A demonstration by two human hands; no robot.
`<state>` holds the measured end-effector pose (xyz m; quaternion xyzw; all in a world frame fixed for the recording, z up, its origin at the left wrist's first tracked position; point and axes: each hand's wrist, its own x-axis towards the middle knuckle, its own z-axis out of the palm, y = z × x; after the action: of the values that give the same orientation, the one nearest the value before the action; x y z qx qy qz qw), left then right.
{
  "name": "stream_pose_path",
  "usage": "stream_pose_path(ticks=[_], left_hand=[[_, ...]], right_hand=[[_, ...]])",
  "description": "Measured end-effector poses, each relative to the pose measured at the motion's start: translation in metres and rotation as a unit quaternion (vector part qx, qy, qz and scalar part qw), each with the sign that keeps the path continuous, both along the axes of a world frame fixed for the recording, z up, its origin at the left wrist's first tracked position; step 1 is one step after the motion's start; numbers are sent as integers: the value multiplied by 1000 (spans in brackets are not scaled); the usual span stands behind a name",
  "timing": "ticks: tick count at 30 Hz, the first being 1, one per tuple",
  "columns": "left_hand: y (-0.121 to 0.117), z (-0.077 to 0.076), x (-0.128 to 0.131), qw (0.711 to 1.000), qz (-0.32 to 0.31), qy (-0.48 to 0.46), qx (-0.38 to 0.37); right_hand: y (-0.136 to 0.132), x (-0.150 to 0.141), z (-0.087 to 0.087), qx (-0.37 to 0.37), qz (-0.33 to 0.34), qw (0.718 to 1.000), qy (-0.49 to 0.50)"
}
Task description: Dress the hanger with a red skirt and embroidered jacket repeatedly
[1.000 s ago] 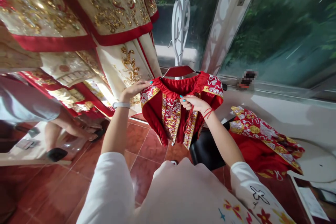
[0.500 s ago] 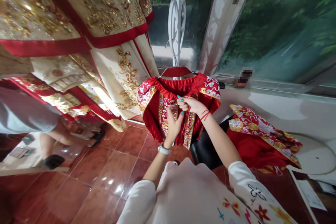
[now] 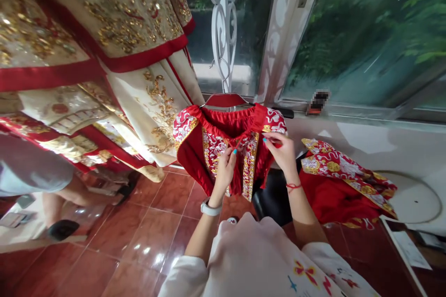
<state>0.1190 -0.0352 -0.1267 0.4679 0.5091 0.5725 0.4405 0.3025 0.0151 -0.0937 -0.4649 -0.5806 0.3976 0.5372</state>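
Observation:
In the head view a red costume top (image 3: 248, 167) with silver and gold embroidery hangs on a hanger (image 3: 226, 100) in front of me. A thin red tie cord (image 3: 237, 143) crosses the front below the gathered neckline. My left hand (image 3: 225, 169), with a white watch strap on its wrist, pinches the cord there. To the right, my right hand (image 3: 283, 151) has thumb and fingertips drawn together in front of the top's right panel. What lies between those fingertips is too fine to make out.
Cream-and-gold costumes (image 3: 139, 41) with red trim hang on the left. Another red embroidered garment (image 3: 344, 185) drapes at right over something black. A white scrollwork stand (image 3: 223, 28) rises before the window. At left, a person's leg (image 3: 80, 193) shows above the tiled floor.
My right hand has moved right, away from my left hand and the neckline's middle. My left hand stays near the cord, slightly lower. The view has shifted a little.

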Motion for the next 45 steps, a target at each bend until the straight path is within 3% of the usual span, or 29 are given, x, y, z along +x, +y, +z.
stream_pose_path(ticks=[2, 4, 7, 9, 11, 14, 16, 18, 20, 22, 24, 27, 31, 34, 37, 39, 42, 45], left_hand=[[-5, 1, 1, 999, -34, -6, 8], [-7, 2, 3, 998, -55, 4, 18], [-7, 4, 7, 997, -80, 5, 17], [-6, 5, 10, 996, -89, 2, 15], [-5, 8, 12, 996, -86, -5, 18], [-4, 11, 11, 997, -69, -15, 24], [-5, 14, 8, 998, -66, -11, 20], [-6, 16, 5, 997, -72, -3, 12], [-6, 18, 2, 997, -73, 7, 7], [-7, 19, 0, 998, -64, 17, 5], [-7, 22, -1, 998, -60, 34, 8], [-6, 27, -1, 994, -75, 72, 25], [-2, 31, 4, 991, -79, 95, 50], [2, 27, 4, 996, -59, 55, 44], [6, 20, 2, 998, -56, -5, 19], [6, 17, 2, 996, -72, -49, 2], [5, 14, 2, 993, -87, -80, 2], [6, 14, 3, 993, -107, -41, 27]], right_hand=[[-2, 14, -2, 87, -116, 987, -70], [11, 22, -2, 127, -158, 973, -107], [51, 33, 5, 137, -132, 978, -88], [77, 45, 11, 104, -84, 987, -90], [94, 58, 14, 30, -20, 988, -148], [97, 74, 17, -69, 40, 952, -296], [89, 81, 20, -61, -7, 916, -396], [81, 83, 25, -6, -82, 885, -458], [77, 82, 29, 66, -95, 876, -468], [81, 80, 33, 120, -10, 893, -433], [92, 81, 38, 122, 105, 912, -378], [121, 91, 51, 38, 223, 924, -309], [151, 101, 66, -74, 292, 911, -282], [140, 93, 63, 15, 245, 920, -306], [106, 68, 45, 183, 132, 911, -346], [87, 47, 29, 245, 50, 901, -353], [87, 26, 15, 272, -31, 910, -313], [120, 26, 22, 237, -12, 938, -254]])
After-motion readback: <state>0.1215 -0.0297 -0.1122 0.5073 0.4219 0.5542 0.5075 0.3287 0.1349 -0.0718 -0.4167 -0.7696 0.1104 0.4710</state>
